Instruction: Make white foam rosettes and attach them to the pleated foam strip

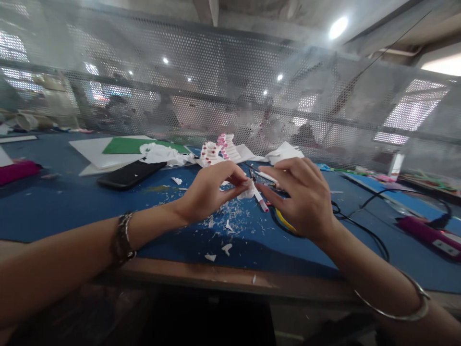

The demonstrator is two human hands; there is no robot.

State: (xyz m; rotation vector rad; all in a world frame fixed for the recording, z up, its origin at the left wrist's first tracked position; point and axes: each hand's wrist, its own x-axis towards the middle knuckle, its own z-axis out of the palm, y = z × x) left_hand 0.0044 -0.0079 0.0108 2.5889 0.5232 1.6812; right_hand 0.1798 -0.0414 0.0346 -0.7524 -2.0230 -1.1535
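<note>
My left hand (pixel 212 190) pinches a small, crumpled, whitish piece (pixel 246 191) between thumb and fingertips, above the blue table mat. What the piece is made of I cannot tell. Close by on the right, my right hand (pixel 300 194) holds nothing; its thumb and fingers are apart. Between the two hands a white pen-like stick (pixel 260 199) with a pink end lies on the mat. A tool with a curved yellow handle (pixel 286 222) rests partly hidden under my right hand. White scraps (pixel 226 248) and fine shavings are scattered below the hands.
A black phone (pixel 131 174), a green sheet (pixel 124 145) and crumpled white material (pixel 165 154) lie at the back left. White strips with red and pink dots (pixel 211 153) stand at centre back. A purple power strip (pixel 428 235) and black cable (pixel 374 235) are right. Perforated metal (pixel 216 72) closes the back.
</note>
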